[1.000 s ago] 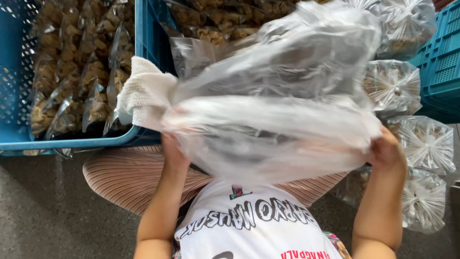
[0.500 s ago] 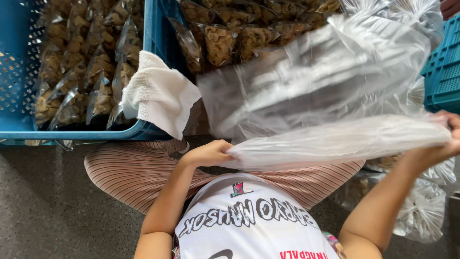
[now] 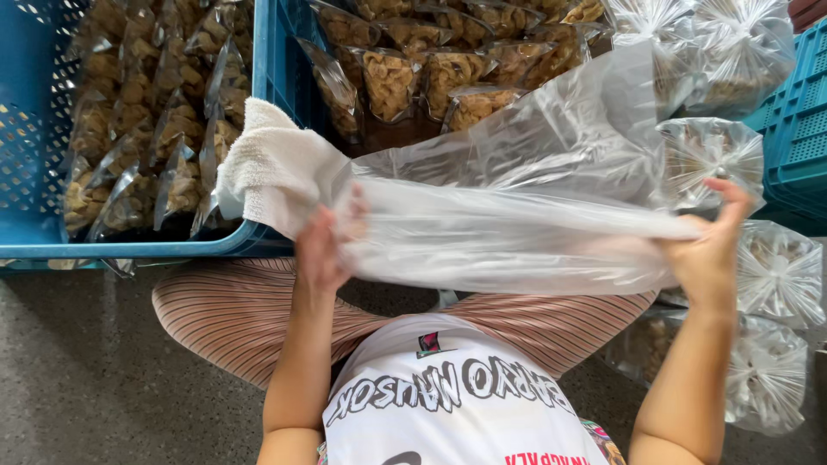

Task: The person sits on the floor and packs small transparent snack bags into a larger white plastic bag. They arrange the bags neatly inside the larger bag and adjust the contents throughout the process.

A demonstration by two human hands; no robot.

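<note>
Holding a big clear plastic bag [image 3: 517,215] stretched out flat between both hands, right in front of the blue crate [image 3: 258,129]. Left hand [image 3: 323,245] has its grip closed on the bag's edge just below the white towel [image 3: 271,168] that's draped over the crate's rim, fingers partly tucked behind the plastic. Right hand [image 3: 711,250] pinches the opposite end, thumb up, well away from the crate. The bag itself looks empty and floppy, hanging above the person's lap. The crate is packed with upright snack packs [image 3: 138,129], and a second batch [image 3: 431,73] sits just past its divider wall. Tied clear bags [image 3: 775,275] are piled beside the right hand, on the far side from the crate.
</note>
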